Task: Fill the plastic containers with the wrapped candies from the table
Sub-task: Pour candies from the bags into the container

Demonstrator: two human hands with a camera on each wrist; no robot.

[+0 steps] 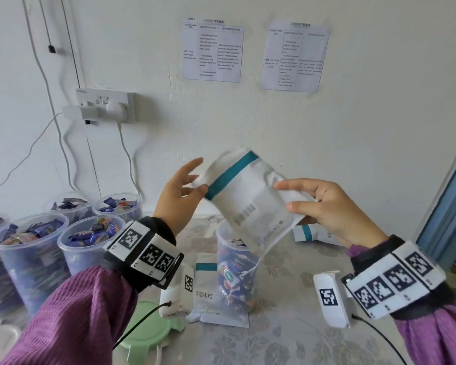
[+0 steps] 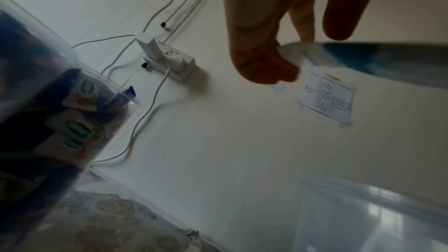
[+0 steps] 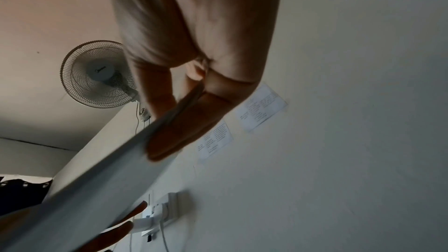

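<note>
- While I am watching from the head view, both hands are holding a white bag (image 1: 248,196) with a teal stripe, tilted in the air above the open tub (image 1: 236,270).
- My left hand (image 1: 181,192) is pinching the striped end of the bag between thumb and a finger, the other fingers spreading loosely; the left wrist view is showing that pinch (image 2: 266,64) on the bag's corner (image 2: 363,58).
- My right hand (image 1: 324,206) is gripping the other end, fingers curling round the crumpled edge; the right wrist view is showing the thumb (image 3: 189,125) pressing on the bag (image 3: 101,189).
- The bag's lower corner is hanging just over the tub's rim, and wrapped candies (image 1: 234,283) are lying inside the tub, filling much of it.
- Left of the tub, a group of other tubs (image 1: 87,241) is standing near the wall, all holding candies.
- A flat bag (image 1: 208,293) is lying against the tub's left side, and another (image 1: 313,234) is lying to its right.
- A green lid (image 1: 153,330) is resting on the table, left of and nearer than the tub.
</note>
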